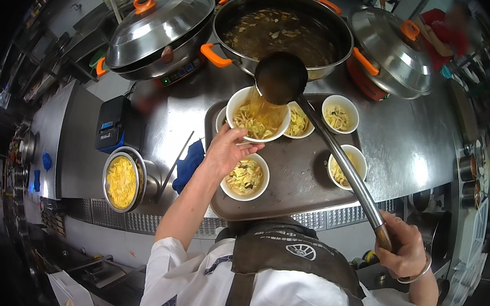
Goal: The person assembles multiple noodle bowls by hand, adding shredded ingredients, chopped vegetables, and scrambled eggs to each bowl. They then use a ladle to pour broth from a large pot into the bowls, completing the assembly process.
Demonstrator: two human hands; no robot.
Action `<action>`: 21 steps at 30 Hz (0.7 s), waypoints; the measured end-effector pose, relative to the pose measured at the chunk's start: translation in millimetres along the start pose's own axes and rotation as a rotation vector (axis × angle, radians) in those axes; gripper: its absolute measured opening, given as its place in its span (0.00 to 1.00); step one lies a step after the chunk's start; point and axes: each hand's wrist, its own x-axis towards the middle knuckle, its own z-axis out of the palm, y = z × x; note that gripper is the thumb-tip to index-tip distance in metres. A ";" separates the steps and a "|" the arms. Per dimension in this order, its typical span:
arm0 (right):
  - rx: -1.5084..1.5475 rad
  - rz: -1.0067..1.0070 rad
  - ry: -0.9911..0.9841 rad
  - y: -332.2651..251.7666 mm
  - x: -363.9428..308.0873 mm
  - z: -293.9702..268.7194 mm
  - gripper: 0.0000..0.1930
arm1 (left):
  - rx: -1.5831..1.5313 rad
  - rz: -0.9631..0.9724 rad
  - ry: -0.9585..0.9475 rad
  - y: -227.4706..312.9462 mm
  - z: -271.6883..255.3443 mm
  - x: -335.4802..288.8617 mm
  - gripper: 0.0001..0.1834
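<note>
My left hand [234,151] grips a white bowl [240,102] from its near side, lifted above the brown tray [287,202]. My right hand [403,246] is wrapped round the handle end of a long ladle [281,77]. The ladle's dark cup is tilted over the raised bowl, and brownish broth [265,109] pours from it onto pale shreds inside. On the tray stand more white bowls with yellowish shredded food: one below my left hand [246,178], one at far right [340,114], one at near right [349,165], and another partly hidden behind the ladle [300,123].
A wide pot of broth [281,34] with orange handles stands behind the tray, between two lidded pans [159,29] [395,49]. At left are a metal container of yellow food [122,182], a black printer-like box [120,124] and a blue cloth [190,166]. A person in red [441,36] is at back right.
</note>
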 end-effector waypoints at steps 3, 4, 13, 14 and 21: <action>-0.207 -0.117 0.058 2.8 -2.1 11.8 0.30 | 0.000 -0.028 -0.013 -2.6 -6.2 0.9 0.26; -0.256 -0.189 0.108 7.9 -3.2 17.2 0.30 | -0.001 -0.034 -0.024 -4.2 -9.2 1.0 0.26; -0.153 -0.135 0.107 36.0 -22.3 6.5 0.29 | -0.047 -0.018 0.003 -17.2 0.3 -3.4 0.18; 0.015 -0.075 0.074 37.5 -23.1 3.0 0.29 | -0.051 -0.018 0.005 -18.6 3.1 -4.8 0.21; 0.821 0.021 -0.024 50.5 -11.1 -33.3 0.33 | -0.055 -0.022 -0.085 -49.9 19.1 -13.6 0.24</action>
